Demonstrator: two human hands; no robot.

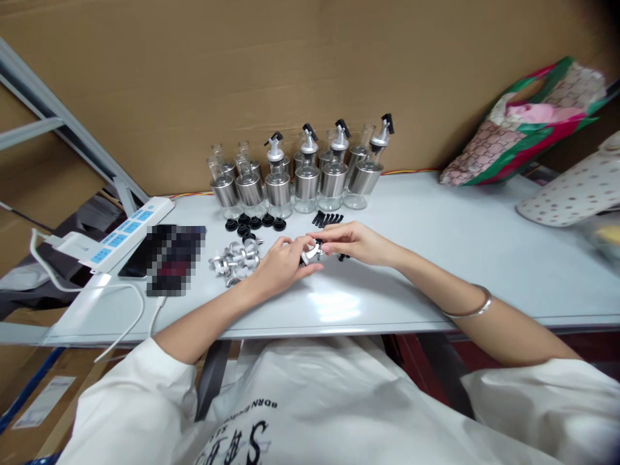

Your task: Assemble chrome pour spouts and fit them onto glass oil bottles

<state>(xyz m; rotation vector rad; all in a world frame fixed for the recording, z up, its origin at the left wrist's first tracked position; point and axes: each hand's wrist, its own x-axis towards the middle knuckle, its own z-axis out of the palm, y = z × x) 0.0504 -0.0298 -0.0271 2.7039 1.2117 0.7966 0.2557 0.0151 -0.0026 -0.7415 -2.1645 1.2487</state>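
Note:
My left hand (285,261) is closed around a silver pourer spout (312,253), holding it just above the table. My right hand (357,243) pinches at the spout's tip, where a small black part shows between the fingers; its exact shape is mostly hidden. Beyond the hands lies a row of small black flaps (328,219). Left of my left hand is a pile of loose silver spout pieces (236,259), with several round black stoppers (254,222) behind it. Glass bottles with steel sleeves (307,181) stand upright at the back, some topped with silver and black pourers (276,150).
At the left are a white power strip (130,232) with a plugged-in charger, a black phone (145,255), a blurred-out device and a white cable (140,310). A patterned bag (518,139) and a white dotted cylinder (566,190) occupy the right. Cardboard (300,71) backs the table.

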